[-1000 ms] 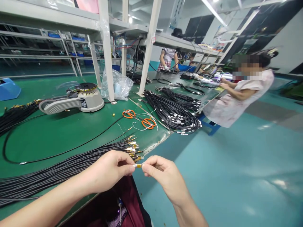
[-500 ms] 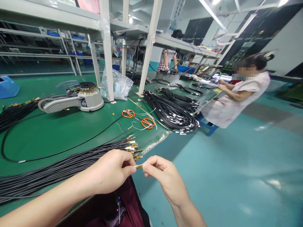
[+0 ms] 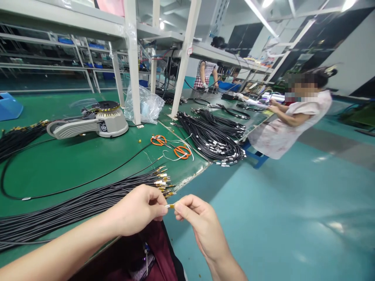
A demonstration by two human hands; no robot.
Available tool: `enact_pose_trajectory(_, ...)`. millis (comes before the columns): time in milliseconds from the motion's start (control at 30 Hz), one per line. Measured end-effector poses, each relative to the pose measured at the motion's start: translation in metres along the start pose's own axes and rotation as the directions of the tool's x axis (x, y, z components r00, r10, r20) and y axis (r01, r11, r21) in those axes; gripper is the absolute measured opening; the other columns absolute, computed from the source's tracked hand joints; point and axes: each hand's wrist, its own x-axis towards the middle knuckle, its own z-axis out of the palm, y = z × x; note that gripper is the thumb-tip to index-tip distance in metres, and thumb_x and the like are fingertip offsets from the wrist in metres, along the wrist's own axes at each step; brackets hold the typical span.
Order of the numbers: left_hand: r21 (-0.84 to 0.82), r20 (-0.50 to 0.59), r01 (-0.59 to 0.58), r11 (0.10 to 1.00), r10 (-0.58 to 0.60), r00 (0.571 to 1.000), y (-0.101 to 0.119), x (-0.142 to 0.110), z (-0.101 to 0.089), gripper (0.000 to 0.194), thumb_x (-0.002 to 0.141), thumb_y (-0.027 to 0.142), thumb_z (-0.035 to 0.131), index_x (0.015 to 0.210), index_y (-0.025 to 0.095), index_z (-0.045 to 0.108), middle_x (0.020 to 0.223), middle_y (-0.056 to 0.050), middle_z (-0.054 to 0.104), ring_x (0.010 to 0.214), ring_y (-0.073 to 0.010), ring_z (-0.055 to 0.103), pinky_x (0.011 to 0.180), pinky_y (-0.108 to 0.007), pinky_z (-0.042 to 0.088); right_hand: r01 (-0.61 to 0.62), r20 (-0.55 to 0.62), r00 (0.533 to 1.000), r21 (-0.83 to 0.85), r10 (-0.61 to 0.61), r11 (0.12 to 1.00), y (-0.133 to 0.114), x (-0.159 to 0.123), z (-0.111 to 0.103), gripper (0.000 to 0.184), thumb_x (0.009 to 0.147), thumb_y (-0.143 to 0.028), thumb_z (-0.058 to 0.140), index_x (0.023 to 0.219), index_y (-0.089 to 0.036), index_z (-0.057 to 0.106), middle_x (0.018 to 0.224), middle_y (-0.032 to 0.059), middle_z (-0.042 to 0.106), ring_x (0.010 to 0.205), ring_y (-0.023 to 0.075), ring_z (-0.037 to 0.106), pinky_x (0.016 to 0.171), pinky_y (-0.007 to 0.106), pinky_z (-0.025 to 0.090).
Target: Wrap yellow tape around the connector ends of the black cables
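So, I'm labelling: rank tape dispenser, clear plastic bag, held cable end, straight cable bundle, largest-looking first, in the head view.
straight cable bundle
tape dispenser
clear plastic bag
held cable end (partly covered)

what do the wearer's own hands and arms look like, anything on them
The bare left hand and bare right hand are ungloved, with no rings visible. The bare forearms show no sleeve, watch or marking. Maroon cloth with black edging, apparently the person's clothing, shows below.
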Motion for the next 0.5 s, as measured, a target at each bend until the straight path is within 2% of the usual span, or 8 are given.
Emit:
enact_pose_trajectory(100,-0.099,0.018,-0.013,0.995,0.015,1.0,-0.004,0.002,0.002,0.019,0.073,0.033,0.055,0.068,0.015,0.062,0.064,0.0,0.062,0.06,-0.0138,0.053,0.06,-0.025,0.04,0.001,0.01,1.0,0.002,-0.001,1.0,0.002,-0.003,0.004,0.02,0.069,-0.033,0.074,0.059,-0.017,0.065,0.057,-0.0009,0.061,0.058,0.0129,0.053,0.06,0.025,0.044)
enact_pose_trajectory(300,0.127,-0.048,-0.039,0.991,0.045,0.998,0.004,-0.002,0.004,0.019,0.076,0.034,0.053,0.07,0.018,0.062,0.066,0.001,0.062,0.064,-0.0148,0.052,0.062,-0.026,0.039,-0.036,0.083,0.995,-0.115,0.046,0.993,-0.006,-0.002,-0.001,0.02,0.071,-0.035,0.072,0.065,-0.017,0.067,0.06,-0.0002,0.063,0.06,0.0132,0.056,0.061,0.025,0.045)
enact_pose_trajectory(400,0.146,-0.032,-0.029,0.989,0.034,0.999,0.008,-0.004,0.003,0.021,0.077,0.037,0.053,0.071,0.019,0.061,0.065,0.002,0.06,0.063,-0.0146,0.051,0.06,-0.025,0.038,-0.04,0.176,0.981,-0.202,0.076,0.979,-0.014,0.001,-0.01,0.017,0.073,-0.034,0.07,0.07,-0.017,0.069,0.066,0.0005,0.066,0.064,0.0134,0.058,0.063,0.025,0.045)
enact_pose_trajectory(500,0.144,-0.023,-0.045,0.989,0.049,0.999,0.005,-0.005,0.001,0.024,0.079,0.041,0.051,0.074,0.019,0.061,0.065,0.003,0.058,0.063,-0.0143,0.05,0.059,-0.024,0.038,-0.011,0.19,0.98,-0.242,0.058,0.97,-0.02,0.003,-0.013,0.016,0.073,-0.031,0.068,0.064,-0.018,0.065,0.063,-0.0018,0.063,0.062,0.0123,0.055,0.062,0.025,0.045)
